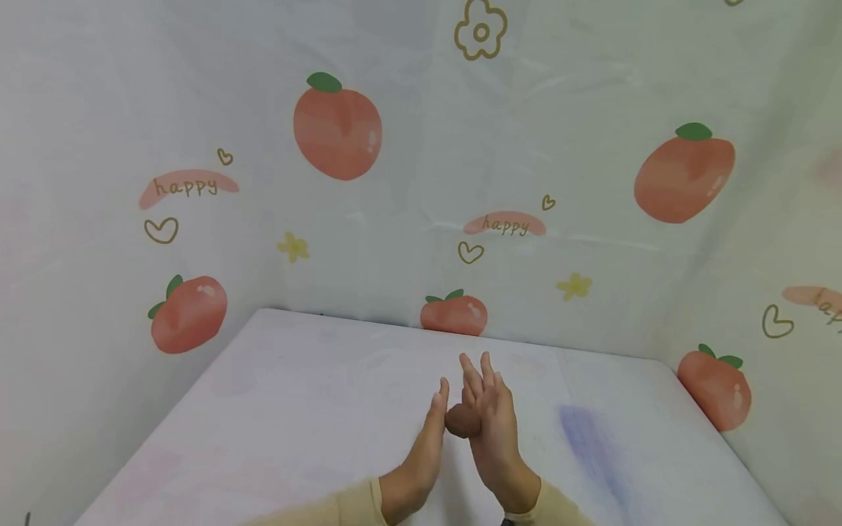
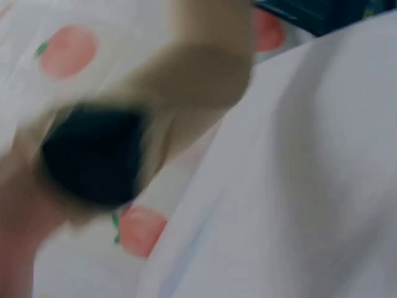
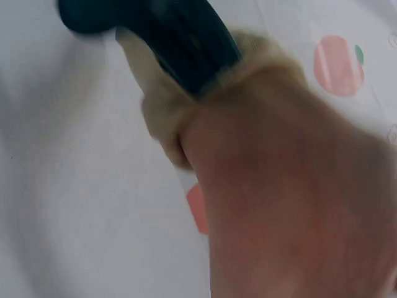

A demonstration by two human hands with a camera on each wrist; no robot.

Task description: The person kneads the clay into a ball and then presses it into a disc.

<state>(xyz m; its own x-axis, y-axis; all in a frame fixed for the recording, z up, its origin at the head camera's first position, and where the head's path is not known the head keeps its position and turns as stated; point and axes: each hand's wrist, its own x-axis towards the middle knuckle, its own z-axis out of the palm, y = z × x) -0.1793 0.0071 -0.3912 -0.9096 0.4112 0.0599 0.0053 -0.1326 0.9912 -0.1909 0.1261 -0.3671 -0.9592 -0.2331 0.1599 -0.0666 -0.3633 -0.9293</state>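
A small brown clay-like ball [image 1: 463, 421] sits between the two palms in the head view, above the white table. My left hand [image 1: 429, 440] stands on edge with its fingers straight, its palm side against the ball's left side. Facing it, my right hand [image 1: 495, 426] has its fingers extended and slightly spread, and its palm touches the ball's right side. Neither set of fingers curls round the ball. The left wrist view is blurred and shows a beige sleeve [image 2: 192, 74] with a dark band [image 2: 96, 155]. In the right wrist view, bare skin fills much of the picture; the ball is hidden there.
The white table [image 1: 316, 409] carries a faint purple smear [image 1: 592, 446] right of the hands. A light curtain [image 1: 395, 241] printed with peaches, hearts and "happy" stands behind and at the sides. A dark object [image 2: 310, 12] shows at the top of the left wrist view.
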